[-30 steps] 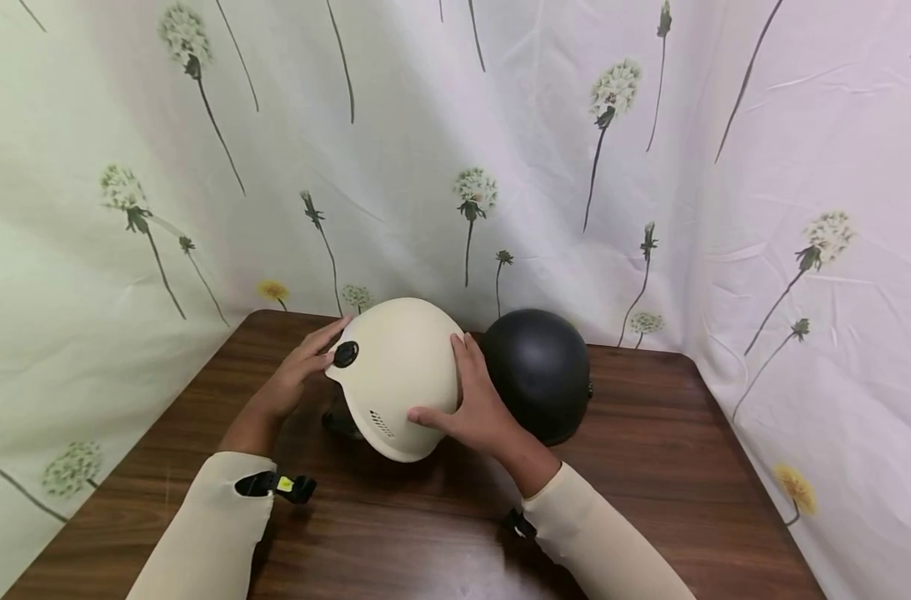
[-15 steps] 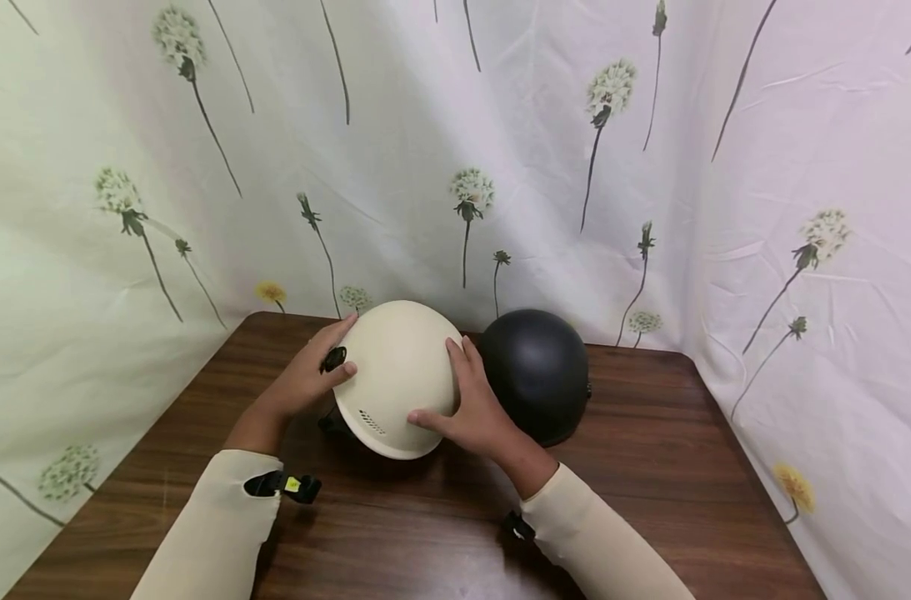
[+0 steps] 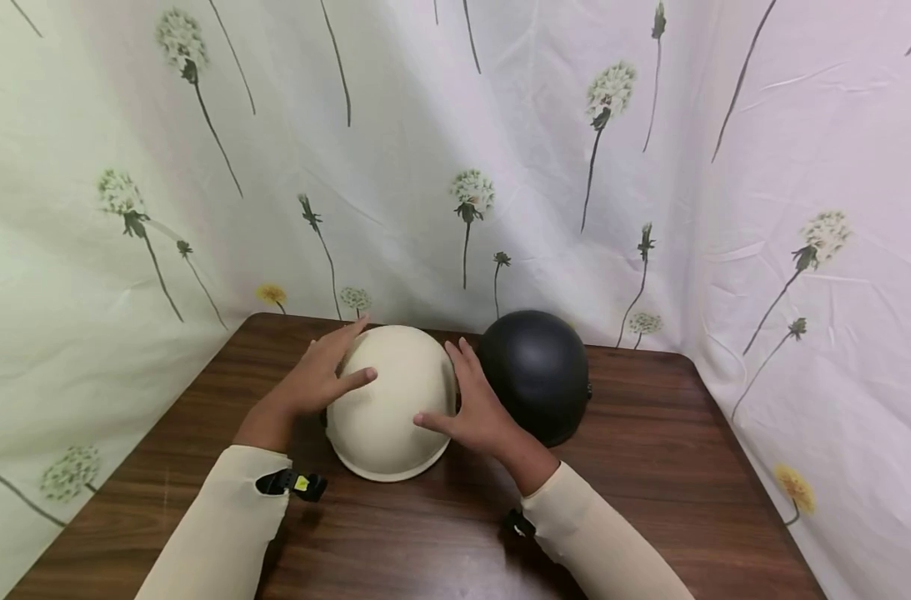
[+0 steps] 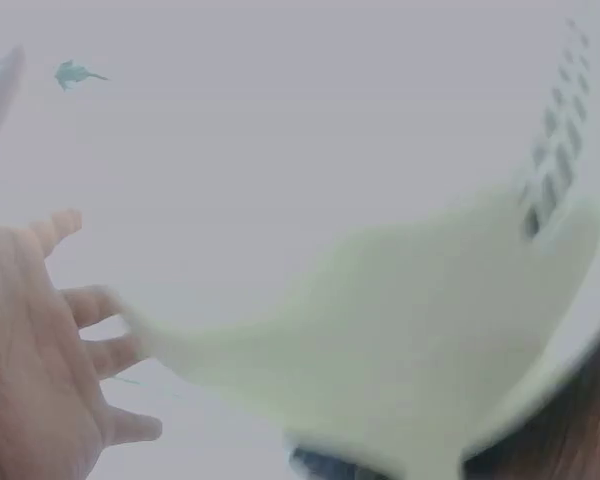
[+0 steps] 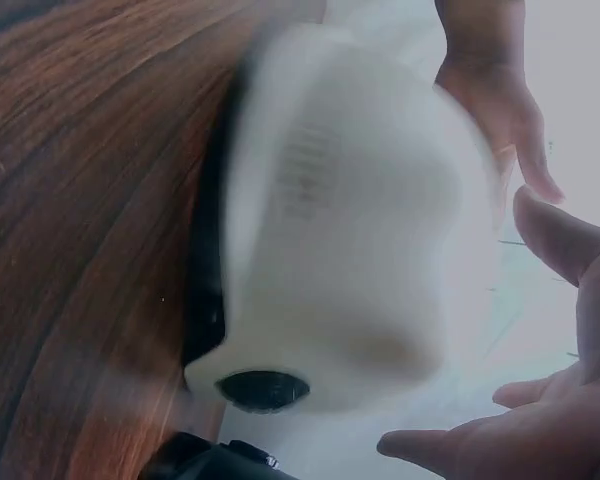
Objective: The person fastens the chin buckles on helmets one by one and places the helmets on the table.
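Observation:
A cream helmet (image 3: 391, 408) stands dome up in the head view, between my two hands; it is blurred in both wrist views. Vent holes (image 4: 560, 140) run along its side, and a black round fitting (image 5: 265, 390) sits low near its edge. My left hand (image 3: 316, 379) is spread at its left side, fingers apart in the left wrist view. At the right side my right hand (image 3: 481, 412) has thumb and fingers extended, with a gap to the shell in the right wrist view. Neither hand curls round the helmet. Its inside is hidden.
A black helmet (image 3: 538, 375) stands dome up just right of my right hand, near the back of the brown wooden table (image 3: 650, 475). Behind the table's rounded back edge hangs a white cloth (image 3: 410, 208) printed with dandelions. Black straps (image 3: 293, 483) show at my sleeves.
The cream helmet has turned and moved lower, nearer to me; its vents and black fitting have left the head view. My left hand has shifted right, away from the fitting; the right has barely moved.

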{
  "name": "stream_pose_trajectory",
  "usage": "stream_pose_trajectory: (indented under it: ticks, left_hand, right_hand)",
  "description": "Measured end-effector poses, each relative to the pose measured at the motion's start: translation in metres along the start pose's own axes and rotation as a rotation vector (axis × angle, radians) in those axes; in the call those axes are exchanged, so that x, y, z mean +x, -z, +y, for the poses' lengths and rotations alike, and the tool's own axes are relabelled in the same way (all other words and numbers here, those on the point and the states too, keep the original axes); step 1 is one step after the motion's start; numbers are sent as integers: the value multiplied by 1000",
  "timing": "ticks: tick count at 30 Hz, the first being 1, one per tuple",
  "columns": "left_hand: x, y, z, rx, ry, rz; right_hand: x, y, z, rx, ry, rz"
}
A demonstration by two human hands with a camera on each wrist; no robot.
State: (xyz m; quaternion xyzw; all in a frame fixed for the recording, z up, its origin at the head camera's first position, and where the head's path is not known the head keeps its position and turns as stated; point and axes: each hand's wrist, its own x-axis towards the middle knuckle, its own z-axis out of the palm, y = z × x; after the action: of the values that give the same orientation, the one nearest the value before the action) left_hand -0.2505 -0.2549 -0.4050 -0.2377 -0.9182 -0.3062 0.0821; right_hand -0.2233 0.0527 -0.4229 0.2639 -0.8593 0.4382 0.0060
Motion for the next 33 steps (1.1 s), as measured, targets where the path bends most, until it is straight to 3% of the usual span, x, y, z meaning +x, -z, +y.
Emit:
stream_pose_trajectory:
  ticks: [5,13,19,23,27,30,33]
  left_hand:
    - [1,-6,2,-32,14,-36]
    - [5,-8,3,-5,58,-82]
    - [13,-6,7,7,34,-109]
    - [7,-9,21,199,56,-54]
    - [-3,-17,49,417,151,30]
    - [-6,-24,66,454,205,38]
    - [-7,-28,72,468,235,19]
  right_hand:
    - [-1,2,2,-23,-21,-32]
    - [-3,3,-2,-28,-24,-61]
    - [-5,10,-3,-20,-17,-45]
    - [-7,17,3,-38,-19,-35]
    - [-11,25,7,-37,-9,-21]
    - [-13,31,8,-30,3,2]
    - [-14,34,10,-24,19,18]
